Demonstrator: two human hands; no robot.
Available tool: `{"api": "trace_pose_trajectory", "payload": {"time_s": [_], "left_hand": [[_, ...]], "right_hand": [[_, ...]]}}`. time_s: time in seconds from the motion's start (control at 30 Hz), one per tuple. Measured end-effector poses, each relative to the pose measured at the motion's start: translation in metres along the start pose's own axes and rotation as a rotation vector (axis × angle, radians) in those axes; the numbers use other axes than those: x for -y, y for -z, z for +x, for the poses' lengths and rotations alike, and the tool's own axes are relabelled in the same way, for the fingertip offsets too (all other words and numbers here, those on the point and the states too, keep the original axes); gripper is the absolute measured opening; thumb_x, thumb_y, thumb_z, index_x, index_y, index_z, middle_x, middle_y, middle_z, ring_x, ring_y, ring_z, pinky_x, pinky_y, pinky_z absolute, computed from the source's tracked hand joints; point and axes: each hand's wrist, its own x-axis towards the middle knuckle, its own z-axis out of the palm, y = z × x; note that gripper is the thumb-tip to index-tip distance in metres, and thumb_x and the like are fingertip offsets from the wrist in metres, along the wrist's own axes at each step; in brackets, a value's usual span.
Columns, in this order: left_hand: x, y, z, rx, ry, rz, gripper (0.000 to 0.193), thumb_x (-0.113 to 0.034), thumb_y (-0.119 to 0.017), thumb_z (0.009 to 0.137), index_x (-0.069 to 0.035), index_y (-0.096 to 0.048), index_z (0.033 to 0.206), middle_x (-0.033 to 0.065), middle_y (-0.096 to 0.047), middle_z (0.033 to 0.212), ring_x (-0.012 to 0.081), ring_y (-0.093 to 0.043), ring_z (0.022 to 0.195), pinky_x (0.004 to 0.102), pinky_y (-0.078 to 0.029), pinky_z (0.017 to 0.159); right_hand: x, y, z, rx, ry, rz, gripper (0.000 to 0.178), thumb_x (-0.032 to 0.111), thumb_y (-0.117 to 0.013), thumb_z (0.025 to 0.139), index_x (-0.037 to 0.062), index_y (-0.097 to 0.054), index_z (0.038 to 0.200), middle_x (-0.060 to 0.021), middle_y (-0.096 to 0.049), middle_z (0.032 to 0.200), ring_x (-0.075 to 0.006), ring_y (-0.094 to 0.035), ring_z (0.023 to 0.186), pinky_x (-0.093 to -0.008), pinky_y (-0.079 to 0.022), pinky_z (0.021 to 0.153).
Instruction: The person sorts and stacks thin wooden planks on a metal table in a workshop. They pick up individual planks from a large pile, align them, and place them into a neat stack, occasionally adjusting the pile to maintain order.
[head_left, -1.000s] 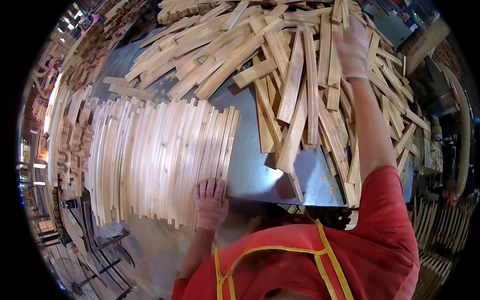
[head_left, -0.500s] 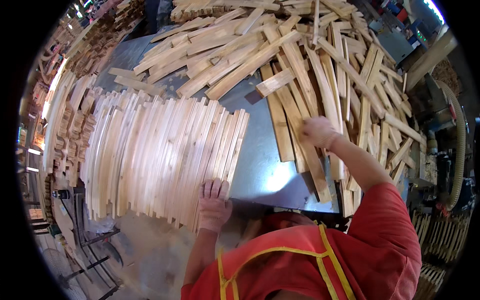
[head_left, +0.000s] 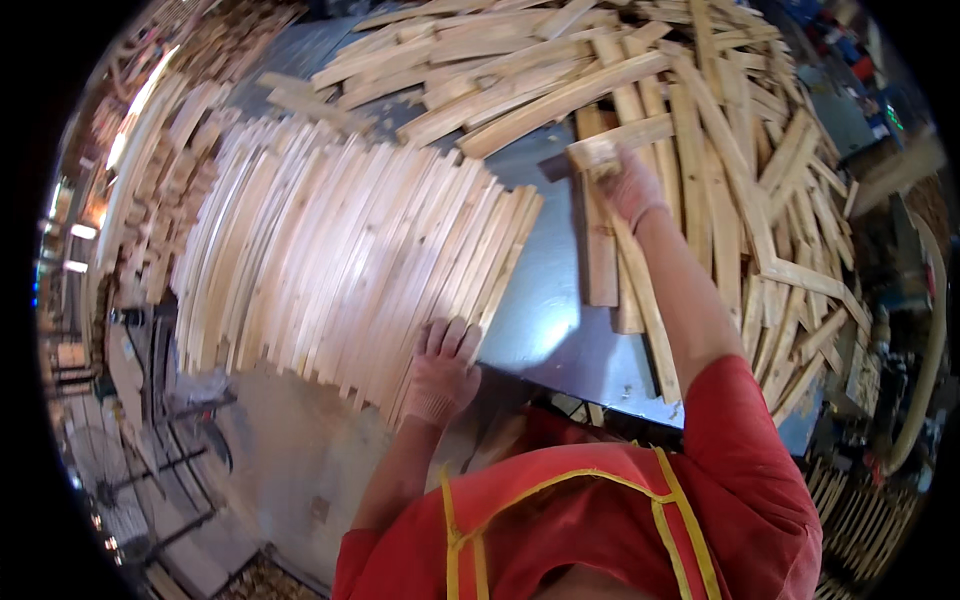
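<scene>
A row of pale wooden strips (head_left: 330, 260) lies side by side on the left of a grey metal table (head_left: 535, 345). My left hand (head_left: 444, 372), in a pale glove, rests on the near ends of the row's right-hand strips, its fingers stretched out and slightly apart. Farther off to the right, my gloved right hand (head_left: 634, 188) has its fingers curled at the far end of a long wooden strip (head_left: 648, 310), which slants toward the table's near edge. A short wooden piece (head_left: 640, 132) lies crosswise just beyond these fingers. They are partly blurred and partly hidden.
A loose heap of wooden strips (head_left: 735, 170) covers the table's far and right parts. Stacked wood (head_left: 150, 225) stands left of the row. A pale ribbed hose (head_left: 928, 350) hangs at the far right, and a wheeled metal frame (head_left: 165, 440) is at lower left.
My right hand has moved away from me, up to the short crosswise piece. The left hand stays on the row's near ends. The whole view has shifted and turned slightly.
</scene>
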Motion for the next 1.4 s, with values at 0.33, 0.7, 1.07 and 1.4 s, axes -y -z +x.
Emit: {"api": "trace_pose_trajectory", "payload": {"time_s": [0.33,0.7,1.07,1.4], "left_hand": [[0.001,0.006,-0.018,0.098,0.097,0.015,0.06,-0.025,-0.072,0.078,-0.013,-0.062,0.136,0.008,-0.057,0.14,0.0308,-0.047,0.138,0.0511,-0.033,0.124],[0.02,0.018,-0.063,-0.089,0.34,-0.012,0.071,-0.04,-0.073,0.088,-0.01,-0.056,0.149,0.014,-0.046,0.155,0.0335,-0.039,0.15,0.0541,-0.029,0.126],[0.041,0.03,-0.141,-0.657,1.67,-1.824,0.042,-0.039,-0.066,0.104,-0.005,-0.065,0.129,0.0095,-0.072,0.112,0.0264,-0.069,0.1,0.0391,-0.057,0.091],[0.021,0.061,-0.064,0.291,0.618,-0.957,0.048,-0.047,-0.062,0.1,-0.001,-0.067,0.113,0.0194,-0.072,0.095,0.0332,-0.069,0.087,0.0451,-0.05,0.077]], "right_hand": [[0.012,-0.031,-0.199,0.157,-0.011,-0.254,0.039,0.021,-0.067,0.103,-0.0003,-0.062,0.135,-0.0127,-0.071,0.124,-0.0245,-0.069,0.113,-0.0407,-0.057,0.103],[-0.218,-0.012,-0.322,0.585,0.026,-1.268,0.087,0.026,-0.076,0.093,0.0048,-0.03,0.164,-0.0144,-0.075,0.123,-0.0247,-0.072,0.104,-0.0355,-0.057,0.085],[-0.189,-0.008,-0.256,0.122,0.03,-0.907,0.086,0.009,-0.074,0.095,-0.0107,-0.027,0.163,-0.0272,-0.048,0.16,-0.0303,-0.053,0.142,-0.0363,-0.04,0.119],[-0.132,0.026,-0.197,0.084,0.057,-0.787,0.067,0.025,-0.07,0.097,-0.0049,-0.048,0.153,-0.0086,-0.071,0.111,-0.0169,-0.064,0.095,-0.0323,-0.053,0.082]]}}
